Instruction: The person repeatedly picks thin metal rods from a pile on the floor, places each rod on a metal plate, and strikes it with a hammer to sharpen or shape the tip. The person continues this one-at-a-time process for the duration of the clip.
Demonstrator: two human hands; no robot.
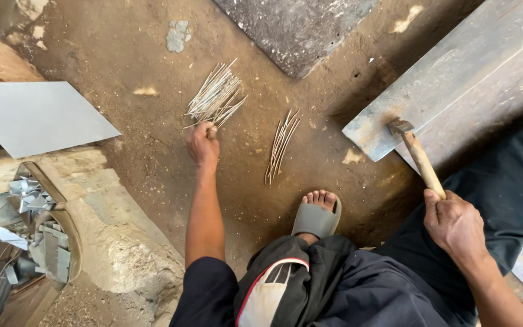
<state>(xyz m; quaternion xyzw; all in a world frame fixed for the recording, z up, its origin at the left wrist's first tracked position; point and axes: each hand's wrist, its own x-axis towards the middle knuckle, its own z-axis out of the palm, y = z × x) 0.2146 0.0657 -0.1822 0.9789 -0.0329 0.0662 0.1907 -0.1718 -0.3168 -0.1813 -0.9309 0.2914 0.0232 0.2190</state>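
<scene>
We've got our left hand (203, 145) pinching the near end of the wire rod bundle (216, 97) lying on the dirt floor (152, 157). Our right hand (455, 224) is clenched on the hammer (417, 154), its head resting on the wooden plank (455, 85). A smaller rod bunch (281, 145) lies just beside.

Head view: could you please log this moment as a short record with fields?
Setting: dirt floor
Left hand: grip closed on thin metal rods from the larger pile
Right hand: holds a wooden-handled hammer, head resting on a grey plank
Also there: smaller rod bundle, sandalled foot, flat grey sheet, bin of metal scraps
</scene>
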